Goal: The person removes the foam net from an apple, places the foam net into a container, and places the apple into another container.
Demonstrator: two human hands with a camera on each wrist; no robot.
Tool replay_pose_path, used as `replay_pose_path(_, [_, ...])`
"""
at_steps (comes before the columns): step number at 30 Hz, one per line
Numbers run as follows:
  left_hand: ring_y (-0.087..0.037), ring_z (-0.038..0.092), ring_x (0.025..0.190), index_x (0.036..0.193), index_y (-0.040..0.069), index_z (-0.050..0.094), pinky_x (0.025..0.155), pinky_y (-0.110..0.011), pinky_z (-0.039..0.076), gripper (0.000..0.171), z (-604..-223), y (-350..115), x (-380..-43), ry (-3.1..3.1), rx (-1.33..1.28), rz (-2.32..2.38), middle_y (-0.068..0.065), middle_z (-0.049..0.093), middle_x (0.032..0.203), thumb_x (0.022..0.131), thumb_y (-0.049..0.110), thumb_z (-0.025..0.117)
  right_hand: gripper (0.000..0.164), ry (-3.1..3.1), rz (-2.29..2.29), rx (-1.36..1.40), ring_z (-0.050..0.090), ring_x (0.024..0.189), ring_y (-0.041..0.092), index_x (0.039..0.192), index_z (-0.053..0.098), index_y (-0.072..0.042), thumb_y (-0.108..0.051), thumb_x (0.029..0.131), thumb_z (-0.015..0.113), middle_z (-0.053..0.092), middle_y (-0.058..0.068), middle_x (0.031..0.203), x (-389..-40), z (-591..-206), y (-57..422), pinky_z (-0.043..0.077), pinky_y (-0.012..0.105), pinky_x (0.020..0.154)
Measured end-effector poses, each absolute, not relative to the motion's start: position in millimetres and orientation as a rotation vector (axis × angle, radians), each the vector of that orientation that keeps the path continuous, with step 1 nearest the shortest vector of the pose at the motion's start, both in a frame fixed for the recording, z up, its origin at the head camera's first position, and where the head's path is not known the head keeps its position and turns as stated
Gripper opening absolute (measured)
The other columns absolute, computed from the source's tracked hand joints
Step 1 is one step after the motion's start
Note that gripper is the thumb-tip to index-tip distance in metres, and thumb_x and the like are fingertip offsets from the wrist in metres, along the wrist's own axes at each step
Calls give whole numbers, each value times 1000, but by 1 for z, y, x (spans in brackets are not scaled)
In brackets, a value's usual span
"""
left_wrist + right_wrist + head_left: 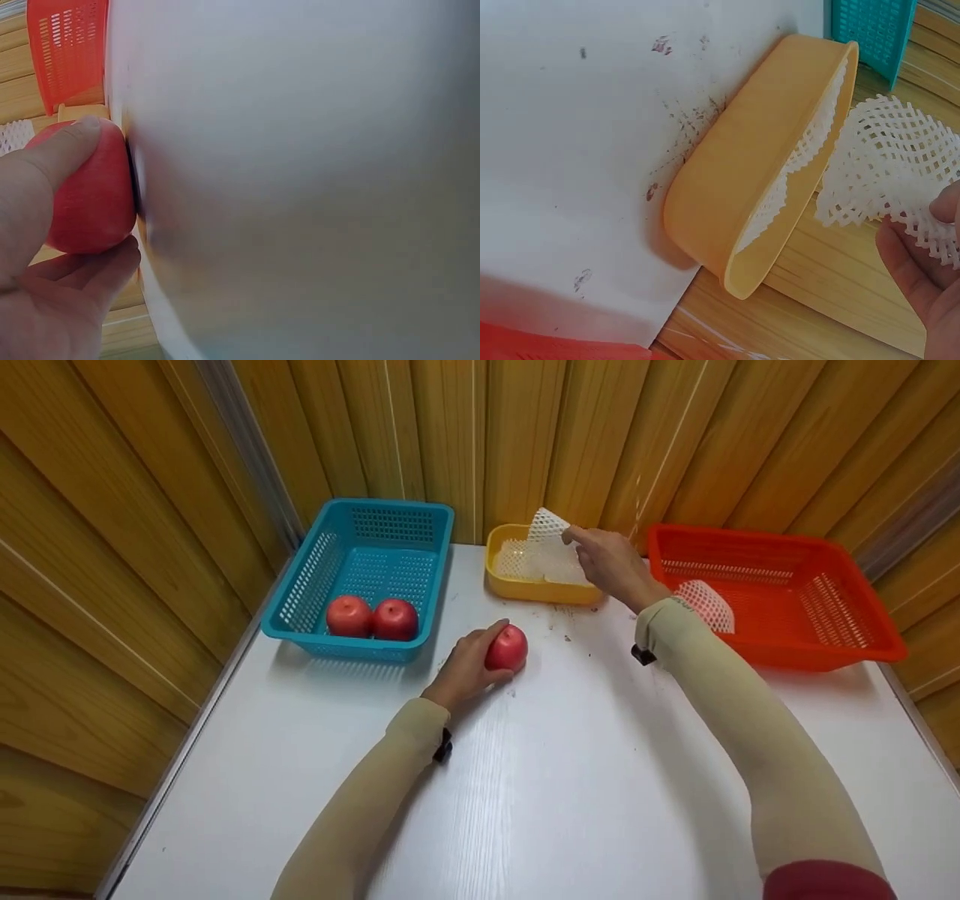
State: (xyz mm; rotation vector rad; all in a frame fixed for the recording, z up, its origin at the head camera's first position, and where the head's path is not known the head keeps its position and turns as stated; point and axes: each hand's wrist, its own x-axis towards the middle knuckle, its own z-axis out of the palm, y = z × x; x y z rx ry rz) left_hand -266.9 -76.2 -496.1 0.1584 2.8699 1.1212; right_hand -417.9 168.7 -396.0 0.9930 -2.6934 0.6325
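Note:
On the white table my left hand (469,666) grips a red apple (508,648), thumb on one side and fingers on the other, as the left wrist view also shows. Over the yellow basket (544,591) my right hand (611,564) pinches a white foam fruit net (892,161) between thumb and fingers. The net hangs above the basket's rim. More white foam nets (810,142) lie inside that basket. Two red apples (349,616) sit side by side in the near end of the blue basket (433,607).
At the right stands a red basket (817,652); a netted fruit (705,604) lies in its left end, partly hidden by the right sleeve. Wood-panelled walls (435,427) border the table at the back and sides. Small dark specks mark the tabletop near the yellow basket.

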Motion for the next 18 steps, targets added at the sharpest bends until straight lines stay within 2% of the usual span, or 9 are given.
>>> replay_pose_path(6, [-26,45,138,161,31,34,109,-44,48,95,-497,-75,-266,2884,174,1118,-5,53,147,83,24,88,25,-2713,717,903,67,93,34,128,63,-14,-12,103,62,70,16,124,-429,-398,168,60,48,87])
replay_pose_path(12, [-25,46,137,160,32,34,108,-44,48,96,-497,-74,-267,2879,171,1125,-4,53,146,82,24,89,27,-2723,858,764,62,87,33,129,61,-11,-15,102,62,70,18,119,-440,-402,166,61,47,83])
replay_pose_path(14, [-24,46,137,160,31,35,108,-44,48,95,-497,-74,-267,2884,171,1121,-4,54,146,82,24,89,30,-2732,932,707,62,91,34,131,60,-11,-16,102,61,68,18,125,-444,-404,166,60,48,87])
replay_pose_path(18, [-24,47,136,160,31,36,108,-43,49,96,-497,-76,-267,2889,159,1102,-4,54,144,81,24,90,34,-2749,1090,594,60,115,35,135,58,-9,-18,103,61,61,16,141,-451,-408,164,50,49,106])
